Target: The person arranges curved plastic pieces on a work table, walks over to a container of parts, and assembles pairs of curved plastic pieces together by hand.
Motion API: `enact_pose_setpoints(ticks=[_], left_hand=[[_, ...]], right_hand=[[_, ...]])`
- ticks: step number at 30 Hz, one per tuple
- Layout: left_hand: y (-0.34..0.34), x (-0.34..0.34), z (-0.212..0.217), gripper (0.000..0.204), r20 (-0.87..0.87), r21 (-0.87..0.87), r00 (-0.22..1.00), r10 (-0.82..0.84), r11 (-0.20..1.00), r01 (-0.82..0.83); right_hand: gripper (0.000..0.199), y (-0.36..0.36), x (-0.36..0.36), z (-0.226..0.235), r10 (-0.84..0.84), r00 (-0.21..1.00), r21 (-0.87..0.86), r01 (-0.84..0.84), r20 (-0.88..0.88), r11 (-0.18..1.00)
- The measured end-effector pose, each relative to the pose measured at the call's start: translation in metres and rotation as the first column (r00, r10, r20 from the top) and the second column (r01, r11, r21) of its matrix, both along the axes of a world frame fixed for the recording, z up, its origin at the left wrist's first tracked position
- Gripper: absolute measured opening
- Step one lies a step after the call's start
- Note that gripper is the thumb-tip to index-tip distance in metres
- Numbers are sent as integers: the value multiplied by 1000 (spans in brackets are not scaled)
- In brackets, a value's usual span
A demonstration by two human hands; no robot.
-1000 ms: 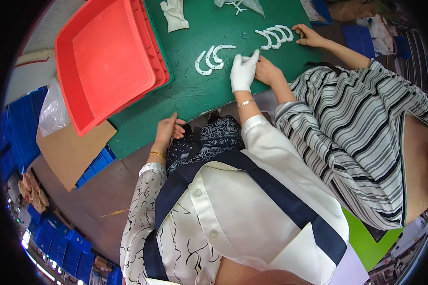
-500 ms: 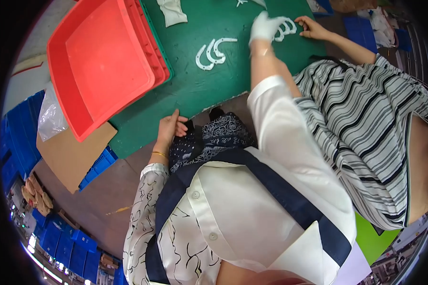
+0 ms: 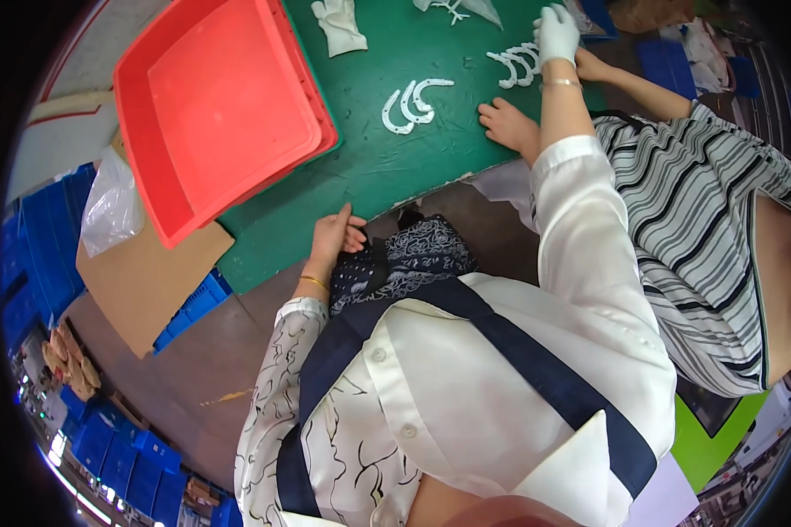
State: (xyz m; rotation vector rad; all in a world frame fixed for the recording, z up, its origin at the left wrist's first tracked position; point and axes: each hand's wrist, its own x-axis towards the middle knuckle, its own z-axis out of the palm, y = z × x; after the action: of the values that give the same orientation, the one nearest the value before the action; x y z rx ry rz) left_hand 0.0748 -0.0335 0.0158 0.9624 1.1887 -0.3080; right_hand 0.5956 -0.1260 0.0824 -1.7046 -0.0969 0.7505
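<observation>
My left hand point(image 3: 336, 234) hangs by the table's near edge, beside the dark patterned cloth at my lap. Its fingers are loosely apart, with nothing in them. Far to the right, my right hand point(image 3: 557, 37) wears a white glove and reaches over the table. The gloved fingers look curled in; what they hold, if anything, is hidden. Nearest to it lie several white curved pieces point(image 3: 520, 67), hook-like and set side by side. Three similar white curved pieces point(image 3: 415, 105) rest farther left on the green tabletop point(image 3: 387, 171).
Stacked red trays point(image 3: 237, 105) occupy the table's left side. A white glove point(image 3: 340, 26) and a white branched piece point(image 3: 453, 12) by clear plastic lie at the back. On the right, a co-worker in stripes has one hand point(image 3: 510, 128) at the table edge, the other behind my wrist.
My right hand has moved right, away from the curved pieces it was over. A co-worker's hand now shows at the table edge. The view has shifted slightly.
</observation>
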Motion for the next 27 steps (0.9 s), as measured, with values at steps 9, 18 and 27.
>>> enact_pose_setpoints(ticks=[9,18,27], left_hand=[[-1,-5,-1,52,17,11,1000,6,1000,-6],[-4,-9,-3,51,15,19,1000,27,999,-27],[-3,-5,-3,51,21,27,999,36,999,-37]], right_hand=[[40,2,-95,48,661,740,64,-659,-126,750],[37,8,-119,23,702,662,35,-721,-262,692],[34,4,-221,-59,311,865,-380,-155,395,912]])
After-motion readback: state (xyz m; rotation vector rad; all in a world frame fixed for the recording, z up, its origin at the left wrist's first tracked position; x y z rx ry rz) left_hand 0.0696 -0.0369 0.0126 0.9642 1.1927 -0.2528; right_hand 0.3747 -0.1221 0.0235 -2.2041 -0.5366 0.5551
